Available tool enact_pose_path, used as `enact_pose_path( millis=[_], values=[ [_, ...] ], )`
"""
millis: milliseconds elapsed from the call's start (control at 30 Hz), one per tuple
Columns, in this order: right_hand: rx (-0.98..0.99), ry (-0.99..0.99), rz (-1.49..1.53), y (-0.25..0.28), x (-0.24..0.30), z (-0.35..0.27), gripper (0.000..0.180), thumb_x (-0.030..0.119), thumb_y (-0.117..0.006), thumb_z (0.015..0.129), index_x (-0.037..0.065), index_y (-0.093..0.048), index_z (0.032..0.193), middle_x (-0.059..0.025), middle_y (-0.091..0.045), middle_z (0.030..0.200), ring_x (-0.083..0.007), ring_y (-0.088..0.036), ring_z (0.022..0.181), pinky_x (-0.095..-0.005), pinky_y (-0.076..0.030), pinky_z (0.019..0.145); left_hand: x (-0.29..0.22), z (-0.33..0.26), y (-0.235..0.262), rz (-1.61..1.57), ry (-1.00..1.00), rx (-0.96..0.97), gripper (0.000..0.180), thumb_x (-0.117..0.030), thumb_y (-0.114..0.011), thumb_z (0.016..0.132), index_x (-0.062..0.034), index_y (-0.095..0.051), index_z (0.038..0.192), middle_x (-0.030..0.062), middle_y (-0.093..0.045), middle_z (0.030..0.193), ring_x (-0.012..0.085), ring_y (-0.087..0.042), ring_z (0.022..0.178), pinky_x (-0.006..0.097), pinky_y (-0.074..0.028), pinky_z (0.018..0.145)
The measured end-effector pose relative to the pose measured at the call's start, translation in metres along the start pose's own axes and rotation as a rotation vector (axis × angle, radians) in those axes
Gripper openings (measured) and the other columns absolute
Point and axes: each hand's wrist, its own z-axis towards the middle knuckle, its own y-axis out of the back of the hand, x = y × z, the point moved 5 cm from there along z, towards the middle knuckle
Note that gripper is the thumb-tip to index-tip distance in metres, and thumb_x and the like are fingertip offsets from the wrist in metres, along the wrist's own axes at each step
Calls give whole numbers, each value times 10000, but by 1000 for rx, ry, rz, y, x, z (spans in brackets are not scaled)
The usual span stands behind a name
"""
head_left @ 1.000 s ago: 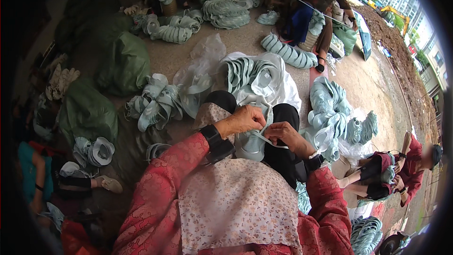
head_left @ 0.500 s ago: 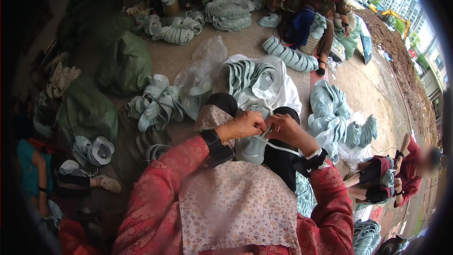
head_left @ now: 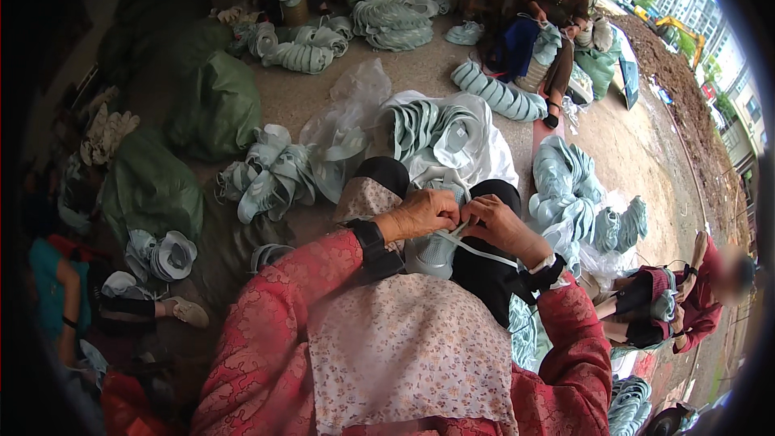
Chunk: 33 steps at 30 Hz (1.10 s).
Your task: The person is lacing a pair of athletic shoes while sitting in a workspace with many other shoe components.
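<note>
A pale grey-blue shoe upper (head_left: 434, 257) rests between my knees, its toe part toward me. A white shoelace (head_left: 488, 255) crosses it, and a loose length trails to the right over my dark trouser leg. My left hand (head_left: 420, 214) is closed in a pinch over the upper's lacing area, with the lace at its fingertips. Close beside it, my right hand (head_left: 504, 226) pinches the lace between thumb and fingers. The fingertips of both hands nearly meet. My fingers cover part of the eyelets.
Stacked shoe uppers (head_left: 436, 131) lie on white plastic just ahead. More piles (head_left: 565, 186) sit at right, and a bundle (head_left: 270, 173) at left. Green sacks (head_left: 153, 186) stand at far left. Co-workers sit at back right, right (head_left: 702, 299) and left (head_left: 69, 299).
My hands stay at the lace, with the fingertips slightly shifted and the right fingers a little more spread over it. At back right, a co-worker's hands have come together at an upper.
</note>
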Motion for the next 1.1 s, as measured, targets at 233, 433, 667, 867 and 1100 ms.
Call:
enact_pose_path(
  millis=[233,433,667,867,1100],
  values=[
    [-10,-40,47,3,-2,-6,209,182,-711,798,93,-558,909,-61,-603,806,-258,-608,803,-363,-424,824,19,-31,105,194,-7,-439,77,-92,-694,751,-61,-624,741,97,-580,789,277,-594,762,374,-471,663],
    [-25,-30,71,0,-7,6,174,183,-679,837,98,-556,926,-76,-606,872,-272,-596,890,-377,-418,819,78,-226,361,1013,375,-1182,86,-174,-696,810,-91,-672,815,88,-611,834,268,-604,773,372,-476,687],
    [-57,-26,204,3,-5,2,152,112,-651,846,73,-565,965,-111,-611,871,-312,-606,866,-389,-454,772,130,-329,363,782,707,-1378,114,-181,-714,808,-74,-679,821,53,-650,857,185,-626,732,333,-501,703],
    [-221,-191,156,4,3,-11,133,72,-631,838,63,-596,966,-112,-590,869,-305,-592,854,-389,-462,746,137,-204,194,-216,757,-619,242,-283,-640,899,-56,-611,977,-2,-589,736,66,-533,562,224,-432,453],
    [-82,89,-435,1,37,28,118,224,-692,775,127,-640,817,-25,-550,817,-210,-514,839,-336,-372,770,-7,-126,46,-861,779,422,351,-212,-544,971,-20,-542,1265,4,-589,755,41,-522,549,170,-414,467]
  ],
)
